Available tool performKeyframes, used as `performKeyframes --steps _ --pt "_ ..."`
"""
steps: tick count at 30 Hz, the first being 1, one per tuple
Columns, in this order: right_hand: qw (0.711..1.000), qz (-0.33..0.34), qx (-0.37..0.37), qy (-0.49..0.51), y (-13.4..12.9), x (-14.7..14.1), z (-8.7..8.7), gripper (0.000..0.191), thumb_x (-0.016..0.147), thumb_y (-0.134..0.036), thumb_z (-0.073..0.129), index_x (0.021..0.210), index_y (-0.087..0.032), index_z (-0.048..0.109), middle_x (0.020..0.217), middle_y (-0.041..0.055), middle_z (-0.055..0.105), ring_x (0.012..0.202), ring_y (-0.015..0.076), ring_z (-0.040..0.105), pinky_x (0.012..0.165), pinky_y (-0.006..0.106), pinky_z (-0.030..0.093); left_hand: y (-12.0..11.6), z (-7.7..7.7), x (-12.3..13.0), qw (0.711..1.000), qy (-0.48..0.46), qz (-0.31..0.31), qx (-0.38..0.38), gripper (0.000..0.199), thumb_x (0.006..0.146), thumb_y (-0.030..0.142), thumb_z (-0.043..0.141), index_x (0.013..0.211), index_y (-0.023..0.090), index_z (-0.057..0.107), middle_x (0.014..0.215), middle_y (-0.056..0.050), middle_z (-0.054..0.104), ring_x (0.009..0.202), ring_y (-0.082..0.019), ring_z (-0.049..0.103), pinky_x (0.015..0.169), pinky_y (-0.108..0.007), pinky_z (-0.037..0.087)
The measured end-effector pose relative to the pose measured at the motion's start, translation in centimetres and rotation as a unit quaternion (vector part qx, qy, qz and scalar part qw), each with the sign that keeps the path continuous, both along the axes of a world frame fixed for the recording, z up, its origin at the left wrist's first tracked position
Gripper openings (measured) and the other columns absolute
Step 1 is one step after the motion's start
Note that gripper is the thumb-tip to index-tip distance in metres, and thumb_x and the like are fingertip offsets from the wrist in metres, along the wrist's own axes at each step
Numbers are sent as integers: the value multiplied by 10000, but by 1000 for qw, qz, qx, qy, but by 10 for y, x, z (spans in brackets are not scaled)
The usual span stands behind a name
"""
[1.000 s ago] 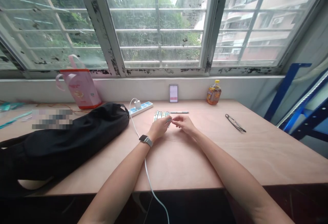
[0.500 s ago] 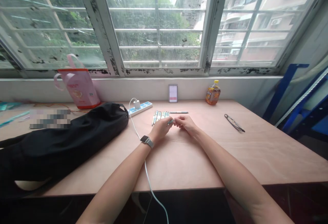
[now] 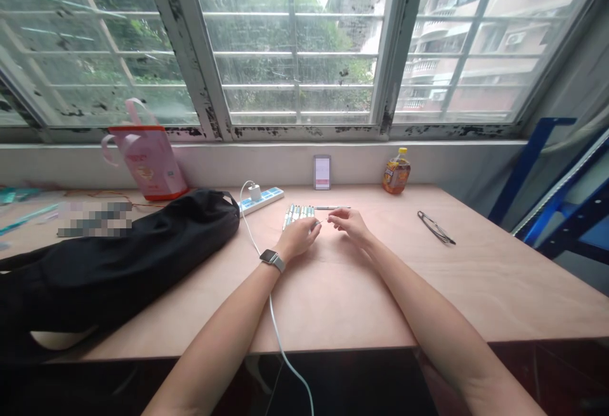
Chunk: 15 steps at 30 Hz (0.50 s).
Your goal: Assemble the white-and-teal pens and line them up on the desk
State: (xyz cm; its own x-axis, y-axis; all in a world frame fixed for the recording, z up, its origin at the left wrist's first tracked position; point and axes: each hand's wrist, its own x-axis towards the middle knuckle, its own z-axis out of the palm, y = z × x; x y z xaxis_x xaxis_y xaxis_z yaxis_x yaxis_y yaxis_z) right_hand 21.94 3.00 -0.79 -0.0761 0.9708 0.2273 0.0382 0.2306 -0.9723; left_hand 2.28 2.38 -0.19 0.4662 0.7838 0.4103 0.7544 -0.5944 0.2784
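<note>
A row of several pens (image 3: 297,216) lies side by side on the plywood desk (image 3: 333,302), with a single pen (image 3: 332,207) lying crosswise beyond them. My left hand (image 3: 297,238) rests just in front of the row, shut on a slim pen whose thin tip (image 3: 320,221) points right; the rest of that pen is hidden by my fingers. My right hand (image 3: 347,224) hovers close to that tip with its fingers apart, holding nothing visible. A smartwatch (image 3: 273,260) sits on my left wrist.
A long black bag (image 3: 118,257) lies on the desk to the left. Beyond the pens stand a power strip (image 3: 261,201) with a white charger, an upright phone (image 3: 322,172) and an oil bottle (image 3: 396,172). Eyeglasses (image 3: 436,227) lie to the right.
My right hand has drawn slightly rightward, away from my left, widening the gap between them. The pen tip now shows in that gap.
</note>
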Motion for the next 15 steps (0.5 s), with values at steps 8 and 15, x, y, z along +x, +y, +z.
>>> performKeyframes --steps 8,15 --pt "998 34 43 -39 -6 -8 0 330 678 -453 773 828 -165 711 806 55 698 687 142 583 606 265 445 1 -2 1 1000 7 -9 -6 292 978 363 438 816 202 620 820 -63 674 747 -207 600 627 -298 377" --pt "1000 -4 21 -16 -3 -4 1 296 639 -404 791 795 -169 702 739 33 675 624 119 547 590 261 428 1 -1 0 1000 12 -4 -6 302 978 362 431 808 200 622 822 -72 671 740 -217 594 622 -307 370"
